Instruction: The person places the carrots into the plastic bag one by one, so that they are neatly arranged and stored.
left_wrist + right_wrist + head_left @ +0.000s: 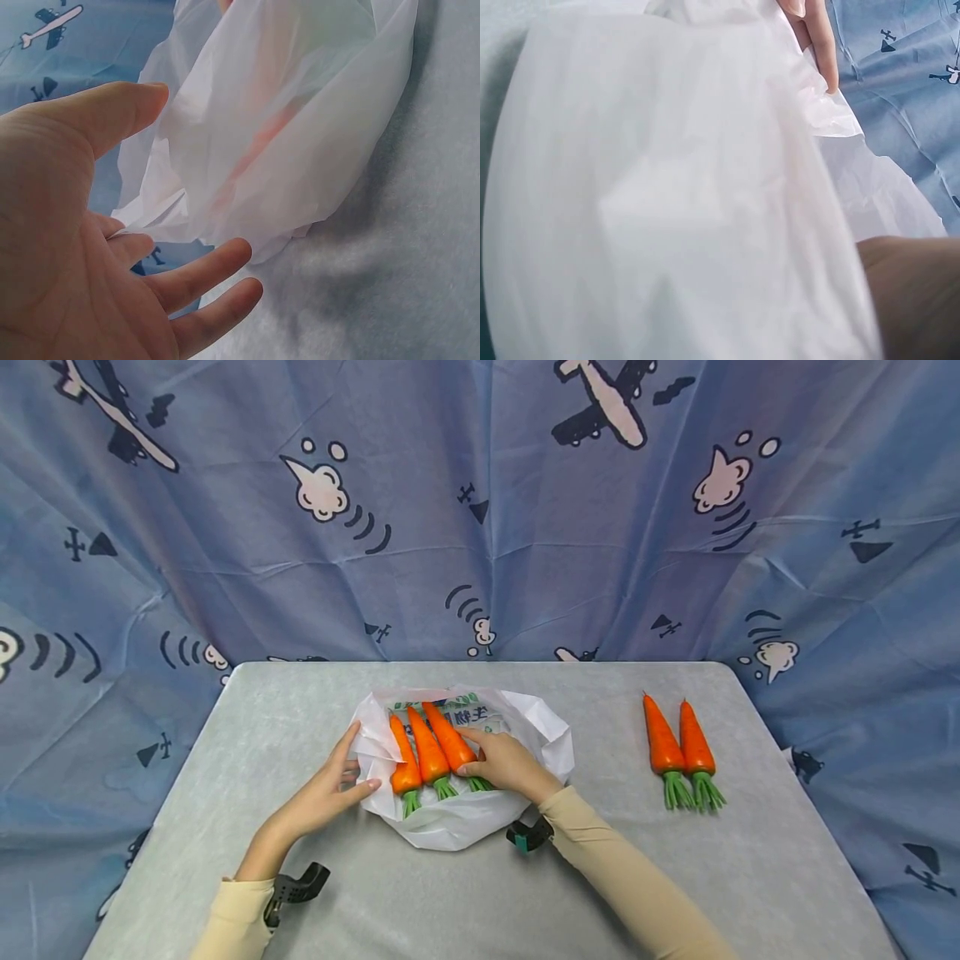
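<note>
A white plastic bag [457, 828] lies on the table with its mouth spread wide. Three orange carrots with green tops rest in it: a left one [406, 775], a middle one [427, 752] and a right one [447, 737]. My right hand [513, 766] reaches into the bag and holds the right carrot between thumb and fingers near its green top. At the bag's left edge is my left hand [324, 795], thumb and fingers spread and touching the plastic [277, 165]. The bag's wall [667, 187] hides the right fingers in the right wrist view.
Two more carrots, one [662, 739] beside the other [697, 743], lie side by side on the right of the grey table [600, 893]. A blue curtain [420, 568] printed with planes hangs behind and around the table.
</note>
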Demonstrator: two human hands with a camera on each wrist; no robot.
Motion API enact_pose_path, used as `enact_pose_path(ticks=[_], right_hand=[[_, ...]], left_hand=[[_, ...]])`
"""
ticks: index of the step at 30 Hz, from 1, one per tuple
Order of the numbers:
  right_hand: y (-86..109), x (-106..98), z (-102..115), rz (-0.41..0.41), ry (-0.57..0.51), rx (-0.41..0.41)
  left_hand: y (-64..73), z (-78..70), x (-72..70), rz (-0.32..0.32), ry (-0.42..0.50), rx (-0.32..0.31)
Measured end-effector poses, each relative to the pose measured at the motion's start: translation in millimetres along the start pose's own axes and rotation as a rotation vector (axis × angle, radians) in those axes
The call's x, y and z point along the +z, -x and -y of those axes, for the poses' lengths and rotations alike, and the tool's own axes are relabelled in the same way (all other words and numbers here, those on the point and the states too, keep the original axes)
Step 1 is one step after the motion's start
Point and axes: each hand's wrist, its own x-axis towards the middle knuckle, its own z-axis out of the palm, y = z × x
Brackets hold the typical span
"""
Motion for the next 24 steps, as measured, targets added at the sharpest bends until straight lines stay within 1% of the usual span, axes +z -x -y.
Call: enact_pose_path(ticks=[4, 8, 16, 24], right_hand=[[1.0, -2.6, 0.8, 0.014, 0.026, -0.011], [1.2, -4.0, 2.2, 0.02, 0.036, -0.003], [-0.6, -1.5, 4.5, 0.027, 0.001, -0.002], [0.6, -1.5, 6.2, 0.016, 0.014, 0.0]], left_hand=[[-0.1, 0.2, 0.0, -0.001, -0.003, -0.006], [0.4, -0.3, -0.4, 0.0, 0.0, -0.01], [0.7, -0.7, -0.6, -0.002, -0.004, -0.011], [1.8, -3.2, -1.8, -0.004, -0.01, -0.003]])
